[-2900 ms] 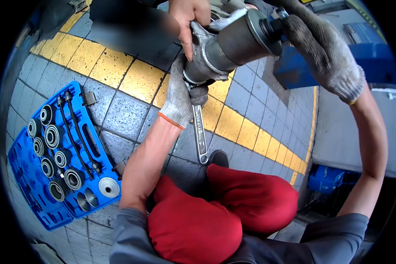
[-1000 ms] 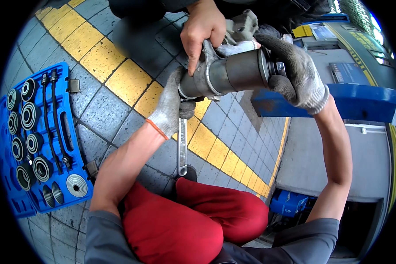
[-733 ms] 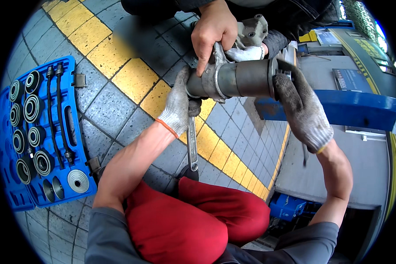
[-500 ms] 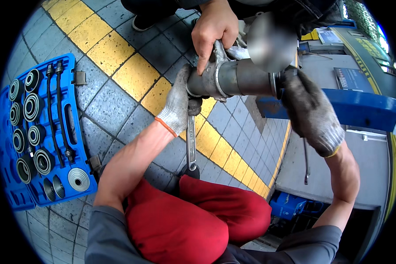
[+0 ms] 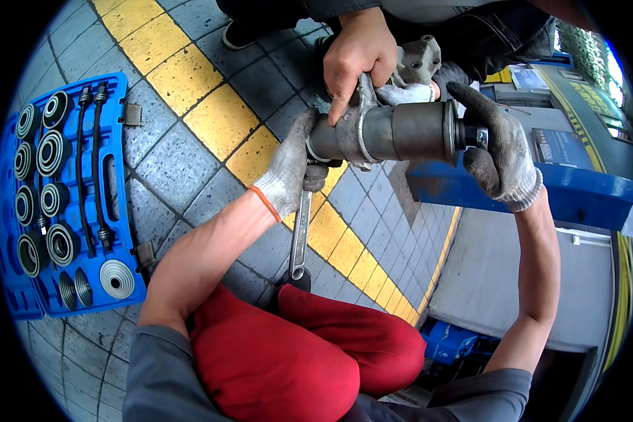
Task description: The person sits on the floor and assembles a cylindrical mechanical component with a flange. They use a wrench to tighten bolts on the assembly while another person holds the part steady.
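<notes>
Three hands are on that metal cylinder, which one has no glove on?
The co-worker's hand, reaching in from the top of the picture and gripping the metal cylinder from above. The left hand and right hand both wear grey knit gloves.

Press cylinder [image 5: 390, 132]: dull grey metal, smooth, smudged. Wrench [image 5: 300, 235]: bright polished steel. Left hand [image 5: 290, 169], right hand [image 5: 496, 151]: knit cloth gloves, grey, soiled. Tool case [image 5: 123, 204]: glossy blue plastic. Floor [image 5: 183, 151]: rough grey stone pavers, matt yellow strips. Trousers [image 5: 295, 359]: red cloth.

The grey-and-yellow paved floor [image 5: 190, 151] carries an open blue tool case [image 5: 70, 204] of round sleeves.
</notes>
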`<state>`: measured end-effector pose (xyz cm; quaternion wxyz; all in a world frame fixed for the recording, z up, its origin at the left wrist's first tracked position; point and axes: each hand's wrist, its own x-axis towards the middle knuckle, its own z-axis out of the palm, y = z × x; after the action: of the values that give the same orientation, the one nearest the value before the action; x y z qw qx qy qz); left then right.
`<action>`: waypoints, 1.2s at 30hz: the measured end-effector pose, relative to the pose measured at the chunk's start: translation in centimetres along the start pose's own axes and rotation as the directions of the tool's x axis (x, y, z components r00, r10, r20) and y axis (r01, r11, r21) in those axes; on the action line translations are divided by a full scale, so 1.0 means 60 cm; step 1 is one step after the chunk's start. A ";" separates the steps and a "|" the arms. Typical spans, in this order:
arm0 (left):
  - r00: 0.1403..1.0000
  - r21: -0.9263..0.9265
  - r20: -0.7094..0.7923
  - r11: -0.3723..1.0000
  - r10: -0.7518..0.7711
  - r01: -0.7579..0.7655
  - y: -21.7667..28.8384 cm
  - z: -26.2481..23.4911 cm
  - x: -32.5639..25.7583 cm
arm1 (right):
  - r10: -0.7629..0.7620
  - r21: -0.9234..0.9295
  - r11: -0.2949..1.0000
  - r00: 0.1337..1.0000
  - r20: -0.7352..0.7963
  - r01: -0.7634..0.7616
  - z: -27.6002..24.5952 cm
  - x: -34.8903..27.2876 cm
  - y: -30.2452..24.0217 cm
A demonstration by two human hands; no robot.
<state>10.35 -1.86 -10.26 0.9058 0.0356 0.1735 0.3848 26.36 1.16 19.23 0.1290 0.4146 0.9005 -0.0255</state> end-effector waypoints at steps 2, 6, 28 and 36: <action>1.000 -0.006 0.009 1.000 -0.002 0.002 0.000 0.001 -0.002 | -0.024 -0.013 1.000 0.999 -0.036 0.023 0.008 0.009 0.013; 1.000 -0.024 0.001 0.999 0.029 -0.029 -0.003 0.011 -0.003 | 0.026 0.030 0.999 0.999 -0.027 -0.025 0.013 0.006 0.005; 0.998 -0.031 -0.054 0.999 0.042 -0.044 0.010 -0.012 -0.011 | 0.366 0.286 0.898 0.928 -0.066 -0.334 0.040 -0.025 -0.070; 1.000 -0.078 -0.022 0.997 -0.003 0.001 0.014 0.001 -0.006 | -0.104 0.032 0.993 0.984 -0.141 0.110 0.025 0.018 0.022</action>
<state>9.55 -1.53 -9.94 0.9049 -0.0043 0.1683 0.3908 27.00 2.62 17.59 0.0559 0.3690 0.9275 -0.0213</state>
